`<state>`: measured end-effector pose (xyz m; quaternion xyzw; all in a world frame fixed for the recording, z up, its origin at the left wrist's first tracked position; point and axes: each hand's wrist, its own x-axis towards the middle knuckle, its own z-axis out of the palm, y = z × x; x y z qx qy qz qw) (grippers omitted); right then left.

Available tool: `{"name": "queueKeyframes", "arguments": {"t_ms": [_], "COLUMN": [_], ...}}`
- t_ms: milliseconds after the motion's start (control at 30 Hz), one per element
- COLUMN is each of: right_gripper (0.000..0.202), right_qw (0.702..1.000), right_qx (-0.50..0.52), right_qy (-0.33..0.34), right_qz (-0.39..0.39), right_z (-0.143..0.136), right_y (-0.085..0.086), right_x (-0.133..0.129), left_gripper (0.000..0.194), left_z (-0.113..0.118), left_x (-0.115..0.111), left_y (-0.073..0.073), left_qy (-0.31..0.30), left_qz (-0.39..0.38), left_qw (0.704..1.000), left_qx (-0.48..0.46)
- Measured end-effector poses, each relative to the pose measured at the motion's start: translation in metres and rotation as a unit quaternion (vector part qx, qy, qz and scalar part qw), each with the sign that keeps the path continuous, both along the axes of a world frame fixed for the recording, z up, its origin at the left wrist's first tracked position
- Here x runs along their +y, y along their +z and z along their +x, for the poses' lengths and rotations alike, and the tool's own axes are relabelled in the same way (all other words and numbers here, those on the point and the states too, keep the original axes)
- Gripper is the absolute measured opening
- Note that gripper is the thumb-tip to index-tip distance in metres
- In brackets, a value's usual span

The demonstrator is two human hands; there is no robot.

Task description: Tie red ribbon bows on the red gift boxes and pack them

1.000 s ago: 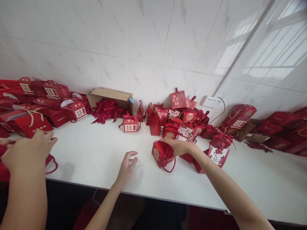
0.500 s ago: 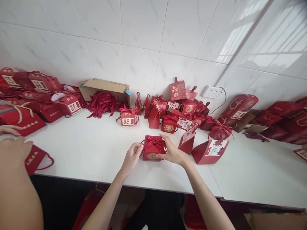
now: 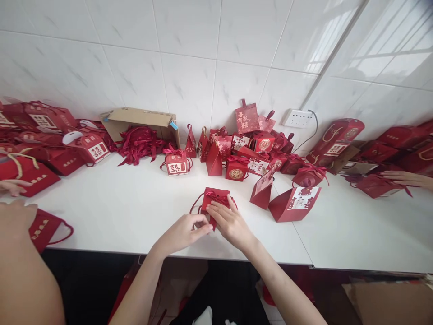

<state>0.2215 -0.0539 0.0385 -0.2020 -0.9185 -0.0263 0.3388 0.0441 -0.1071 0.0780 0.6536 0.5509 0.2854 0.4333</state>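
Note:
A small red gift box (image 3: 214,197) with a ribbon bow and a thin loop handle sits on the white table (image 3: 128,212), near its front edge. My left hand (image 3: 184,231) presses its fingertips to the box's lower front corner. My right hand (image 3: 230,222) lies over the front of the box, with its fingers reaching up to the ribbon. Both hands grip the box together, and they hide its front face.
Many red gift boxes (image 3: 252,149) are heaped along the tiled wall, beside an open cardboard carton (image 3: 142,118) spilling red ribbons. A red wedge-shaped bag (image 3: 293,204) lies to the right. A co-worker's arm (image 3: 20,266) is at the left, and another person's hand (image 3: 407,178) at the right. A wall socket (image 3: 297,118) is mounted behind.
My right hand brought the box from the pile at the right to the table's middle. My left hand joined it, and both have since slid down onto its front.

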Motion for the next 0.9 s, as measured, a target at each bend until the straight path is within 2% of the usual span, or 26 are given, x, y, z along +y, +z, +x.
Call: {"name": "queueKeyframes", "arguments": {"t_ms": [33,133,167,233,333,467,600,700,800,900], "right_gripper": [0.038,0.042,0.043,0.042,0.037,0.030,0.025,0.024,0.024,0.025], "right_qw": [1.000,0.997,0.996,0.994,0.988,0.977,0.966,0.960,0.956,0.955], "right_qx": [0.018,0.067,0.079,0.093,0.111,0.132,0.152,0.158,0.154,0.155], "right_qy": [0.005,0.027,0.036,0.046,0.044,0.051,0.061,0.067,0.069,0.068], "right_qz": [0.010,0.000,-0.011,-0.044,-0.100,-0.159,-0.200,-0.220,-0.238,-0.244], "right_z": [0.000,0.002,0.003,0.004,0.006,0.010,0.013,0.014,0.014,0.014], "right_y": [-0.004,-0.011,-0.013,-0.013,-0.012,-0.009,-0.004,-0.001,0.001,0.002], "right_x": [0.001,0.001,0.000,-0.003,-0.006,-0.007,-0.008,-0.009,-0.008,-0.007], "left_gripper": [0.028,0.026,0.025,0.023,0.021,0.023,0.018,0.016,0.018,0.025], "left_z": [-0.006,-0.019,-0.021,-0.022,-0.020,-0.019,-0.021,-0.020,-0.017,-0.014], "left_x": [0.005,0.029,0.039,0.057,0.072,0.073,0.069,0.066,0.064,0.061], "left_y": [0.002,0.005,0.005,0.004,0.008,0.014,0.011,0.008,0.009,0.011], "left_qy": [0.009,0.093,0.096,0.044,-0.051,-0.079,-0.097,-0.083,-0.067,-0.037], "left_qz": [0.015,0.106,0.132,0.156,0.146,0.113,0.116,0.126,0.131,0.104], "left_qw": [1.000,0.990,0.986,0.985,0.984,0.987,0.983,0.980,0.985,0.992], "left_qx": [0.007,0.024,0.034,0.061,0.083,0.088,0.106,0.126,0.091,0.061]}}
